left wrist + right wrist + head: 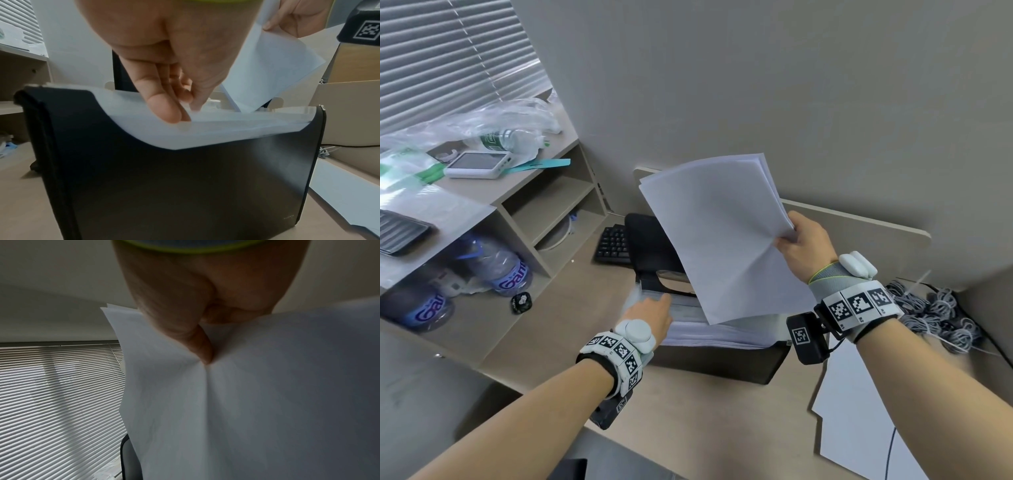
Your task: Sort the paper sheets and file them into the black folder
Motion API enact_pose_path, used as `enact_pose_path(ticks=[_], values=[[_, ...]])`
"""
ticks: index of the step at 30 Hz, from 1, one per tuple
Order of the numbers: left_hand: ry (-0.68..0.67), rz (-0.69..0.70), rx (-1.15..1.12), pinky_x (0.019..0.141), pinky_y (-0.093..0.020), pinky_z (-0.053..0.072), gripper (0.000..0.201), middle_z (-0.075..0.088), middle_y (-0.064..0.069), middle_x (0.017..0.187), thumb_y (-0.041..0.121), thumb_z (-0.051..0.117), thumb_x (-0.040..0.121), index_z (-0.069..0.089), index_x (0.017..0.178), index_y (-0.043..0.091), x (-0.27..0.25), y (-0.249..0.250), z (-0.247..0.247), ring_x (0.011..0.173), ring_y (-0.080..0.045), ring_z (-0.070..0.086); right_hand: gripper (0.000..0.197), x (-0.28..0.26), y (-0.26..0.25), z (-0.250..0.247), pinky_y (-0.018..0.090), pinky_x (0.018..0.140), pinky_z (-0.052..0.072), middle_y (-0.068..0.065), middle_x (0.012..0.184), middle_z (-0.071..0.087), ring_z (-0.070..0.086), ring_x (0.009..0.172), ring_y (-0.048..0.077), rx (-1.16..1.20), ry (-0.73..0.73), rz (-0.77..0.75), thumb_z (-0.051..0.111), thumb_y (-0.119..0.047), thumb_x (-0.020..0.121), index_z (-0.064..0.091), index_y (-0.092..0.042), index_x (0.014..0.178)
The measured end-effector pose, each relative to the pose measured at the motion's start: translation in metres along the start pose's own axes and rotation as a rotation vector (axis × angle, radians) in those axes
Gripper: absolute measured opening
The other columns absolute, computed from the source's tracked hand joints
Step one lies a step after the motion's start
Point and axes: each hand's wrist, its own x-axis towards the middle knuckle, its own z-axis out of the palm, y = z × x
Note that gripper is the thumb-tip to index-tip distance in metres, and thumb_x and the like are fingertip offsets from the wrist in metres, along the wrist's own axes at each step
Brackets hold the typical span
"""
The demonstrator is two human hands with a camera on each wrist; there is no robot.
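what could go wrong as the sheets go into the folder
1. The right hand pinches the sheets at one edge only, and they already crease at the thumb; they may buckle or fan out on entry.
2. The left hand parts the dividers with fingertips only; if they slip shut, the sheets could catch or land in the wrong pocket.
3. The folder stands upright and could tip.

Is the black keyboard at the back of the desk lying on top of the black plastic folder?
No, the black keyboard lies on the desk behind and left of the black plastic folder.
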Motion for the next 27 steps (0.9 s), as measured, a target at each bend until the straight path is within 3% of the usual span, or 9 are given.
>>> enact_pose_path(ticks=[7, 13, 16, 19, 22, 25, 27], values=[[0.016, -0.023, -0.001, 0.062, -0.032, 0.041, 0.018, 0.061, -0.008, 0.092, 0.029, 0.042, 0.099, 0.038, 0.089, 0.014, 0.002, -0.002, 0.002, 0.074, -0.026, 0.051, 0.011, 0.001, 0.0, 0.001, 0.039, 0.067, 0.046, 0.014, 0.076, 0.062, 0.053, 0.074, 0.036, 0.003, -0.002, -0.004, 0.056, -0.002, 0.079, 0.056, -0.008, 0.088], [-0.176, 0.063, 0.128, 0.068, -0.032, 0.046, 0.019, 0.065, -0.01, 0.103, 0.018, 0.043, 0.095, 0.057, 0.107, 0.013, 0.007, 0.002, -0.006, 0.09, -0.031, 0.063, 0.014, 0.002, 0.0, 0.002, 0.04, 0.068, 0.047, 0.014, 0.078, 0.062, 0.053, 0.075, 0.037, 0.009, -0.002, -0.011, 0.056, -0.002, 0.078, 0.056, -0.008, 0.091], [-0.25, 0.065, 0.169, 0.069, -0.031, 0.045, 0.023, 0.065, -0.008, 0.104, 0.024, 0.047, 0.096, 0.062, 0.109, 0.014, 0.01, 0.007, -0.011, 0.088, -0.029, 0.062, 0.014, 0.002, -0.001, 0.001, 0.04, 0.067, 0.046, 0.014, 0.077, 0.062, 0.053, 0.075, 0.037, 0.009, -0.003, -0.011, 0.056, -0.002, 0.078, 0.057, -0.008, 0.09], [-0.299, 0.095, 0.256, 0.063, -0.029, 0.043, 0.02, 0.063, -0.004, 0.085, 0.022, 0.05, 0.093, 0.067, 0.092, 0.012, 0.01, 0.014, -0.015, 0.071, -0.025, 0.056, 0.012, 0.001, -0.002, 0.001, 0.039, 0.065, 0.045, 0.014, 0.075, 0.061, 0.052, 0.073, 0.037, 0.011, -0.003, -0.013, 0.056, -0.001, 0.078, 0.055, -0.007, 0.087], [-0.298, 0.166, 0.328, 0.059, -0.027, 0.041, 0.018, 0.059, -0.006, 0.074, 0.023, 0.054, 0.089, 0.056, 0.073, 0.015, 0.008, 0.019, -0.02, 0.064, -0.023, 0.051, 0.01, 0.0, -0.001, 0.001, 0.039, 0.064, 0.045, 0.014, 0.073, 0.059, 0.051, 0.071, 0.036, 0.012, -0.002, -0.006, 0.056, 0.0, 0.077, 0.053, -0.007, 0.084], [-0.283, 0.219, 0.393, 0.061, -0.027, 0.042, 0.021, 0.07, -0.011, 0.09, 0.025, 0.055, 0.09, 0.053, 0.072, 0.015, 0.007, 0.022, -0.021, 0.066, -0.023, 0.051, 0.011, 0.0, 0.0, 0.0, 0.04, 0.066, 0.046, 0.013, 0.074, 0.06, 0.052, 0.073, 0.036, 0.021, 0.0, 0.012, 0.056, 0.0, 0.078, 0.054, -0.008, 0.085], [-0.295, 0.246, 0.408, 0.064, -0.029, 0.044, 0.02, 0.067, -0.01, 0.101, 0.027, 0.054, 0.092, 0.058, 0.077, 0.013, 0.008, 0.022, -0.018, 0.073, -0.026, 0.054, 0.012, 0.001, 0.001, 0.0, 0.04, 0.067, 0.047, 0.013, 0.076, 0.062, 0.053, 0.074, 0.036, 0.021, -0.004, 0.014, 0.056, -0.001, 0.078, 0.055, -0.008, 0.088]])
